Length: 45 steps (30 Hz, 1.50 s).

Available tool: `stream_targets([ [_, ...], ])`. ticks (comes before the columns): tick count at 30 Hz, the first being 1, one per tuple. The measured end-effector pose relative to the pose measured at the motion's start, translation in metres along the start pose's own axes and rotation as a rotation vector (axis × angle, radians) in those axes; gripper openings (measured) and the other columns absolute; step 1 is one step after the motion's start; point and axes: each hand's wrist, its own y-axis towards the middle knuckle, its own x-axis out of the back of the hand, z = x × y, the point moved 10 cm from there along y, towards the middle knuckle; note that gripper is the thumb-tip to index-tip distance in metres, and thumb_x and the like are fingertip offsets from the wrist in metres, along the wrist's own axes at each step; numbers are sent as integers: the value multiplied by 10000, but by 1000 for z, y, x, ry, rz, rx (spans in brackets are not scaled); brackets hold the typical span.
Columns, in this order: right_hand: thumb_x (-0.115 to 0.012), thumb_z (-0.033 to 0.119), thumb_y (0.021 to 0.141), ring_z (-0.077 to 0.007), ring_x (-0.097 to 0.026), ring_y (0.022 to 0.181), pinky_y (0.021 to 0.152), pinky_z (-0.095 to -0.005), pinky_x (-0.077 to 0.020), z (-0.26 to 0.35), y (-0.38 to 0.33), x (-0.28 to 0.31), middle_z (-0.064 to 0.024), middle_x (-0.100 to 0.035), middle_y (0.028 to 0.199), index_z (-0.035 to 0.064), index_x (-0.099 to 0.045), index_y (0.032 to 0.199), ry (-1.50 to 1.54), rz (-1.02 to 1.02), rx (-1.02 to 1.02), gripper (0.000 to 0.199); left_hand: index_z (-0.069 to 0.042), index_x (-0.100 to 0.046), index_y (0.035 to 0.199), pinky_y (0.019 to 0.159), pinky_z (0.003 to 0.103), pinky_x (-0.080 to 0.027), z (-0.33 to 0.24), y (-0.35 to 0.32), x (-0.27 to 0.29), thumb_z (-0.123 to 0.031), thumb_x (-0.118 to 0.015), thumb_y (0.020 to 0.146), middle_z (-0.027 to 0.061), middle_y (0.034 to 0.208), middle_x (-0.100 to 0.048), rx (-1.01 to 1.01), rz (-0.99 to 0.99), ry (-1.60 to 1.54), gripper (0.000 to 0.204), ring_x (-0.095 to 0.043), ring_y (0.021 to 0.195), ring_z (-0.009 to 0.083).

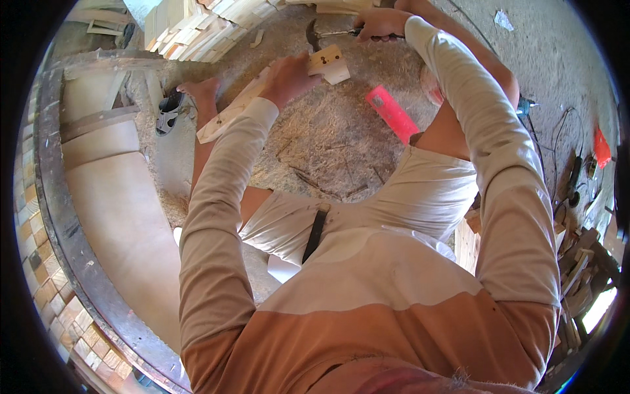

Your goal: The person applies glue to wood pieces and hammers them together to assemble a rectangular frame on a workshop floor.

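A pale wooden board point(234, 110) lies slantwise across my left leg, and my left hand point(289, 77) is closed over it near its far end. Past my fingers that end shows a yellowish block face point(330, 60) with a few dark spots; whether these are holes or knots I cannot tell. My right hand point(382, 25) grips a claw hammer point(335, 33) by its dark handle. The hammer's head point(313, 35) is just beyond the board's end, apart from it. A pink-red flat strip point(392, 113) lies on the dusty ground between my legs.
Stacked wood pieces point(210, 29) rise at the far left. A sandal point(168, 113) is beside my left foot. To the left stands a dark-edged frame point(79, 226) with a beige panel point(121, 210). At right are a drill point(525, 106), cables point(558, 134) and an orange-red item point(601, 148).
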Motion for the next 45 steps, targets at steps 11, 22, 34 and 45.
stream_targets([
  [11, -585, 172, 1007, -63, -450, 518, 476, -232, -355, 170, -235, 55, -1, -525, 630, 7, -603, 978, 398, -900, 506, 169, -36, -656, 988, 711, 479, -534, -1, -10, 15, -425, -759, 794, 187, 877, -701, -81, -67, -99, 448, -687, 808, 373],
  [22, -660, 166, 935, -326, -601, 677, 653, -411, -486, 54, -176, -59, -226, -634, 825, -6, -571, 1102, -195, -619, -51, 255, -29, -645, 932, 704, 489, -542, 2, -4, 15, -350, -764, 750, 202, 815, -690, -143, -187, -87, 387, -687, 765, 390],
  [34, -567, 286, 914, -194, -454, 614, 583, -338, -402, 157, -270, 6, -88, -488, 701, 72, -494, 825, 292, -1185, 424, 243, -13, -666, 971, 742, 456, -569, -4, -1, 12, -362, -749, 775, 181, 859, -710, -100, -79, -71, 409, -706, 796, 360],
  [45, -600, 197, 997, -102, -451, 524, 470, -271, -378, 205, -296, 53, 2, -512, 653, 65, -587, 872, 525, -1197, 564, 182, -14, -653, 1002, 746, 483, -545, 8, -10, 10, -366, -760, 777, 197, 844, -697, -62, -107, -170, 431, -693, 811, 373],
])
